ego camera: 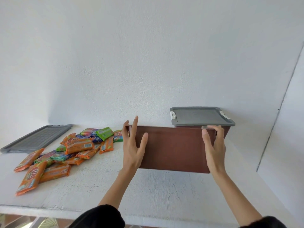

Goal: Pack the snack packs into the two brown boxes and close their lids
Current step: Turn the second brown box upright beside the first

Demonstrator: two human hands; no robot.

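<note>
Black sleeves [102,218] cover my arms at the bottom edge, and both bare forearms reach forward over a white table [164,195]. Between my hands is an open brown box [174,148] with no lid, its long side facing me; I cannot tell whether its base touches the table. On its left end, my left hand [131,150] has straight, spread fingers [135,127] rising past the rim and the thumb flat on the front face. At the right end, my right hand [213,145] curls its fingers over the top rim, thumb on the front. To the left, a loose pile of snack packs [65,153], mostly orange with some green and blue, lies on the table. Beyond them at far left lies a loose grey lid [36,139]. Just behind the open box's right end sits a second brown box [227,131] under its own grey cover [199,116]. A white wall [148,63] stands behind.
</note>
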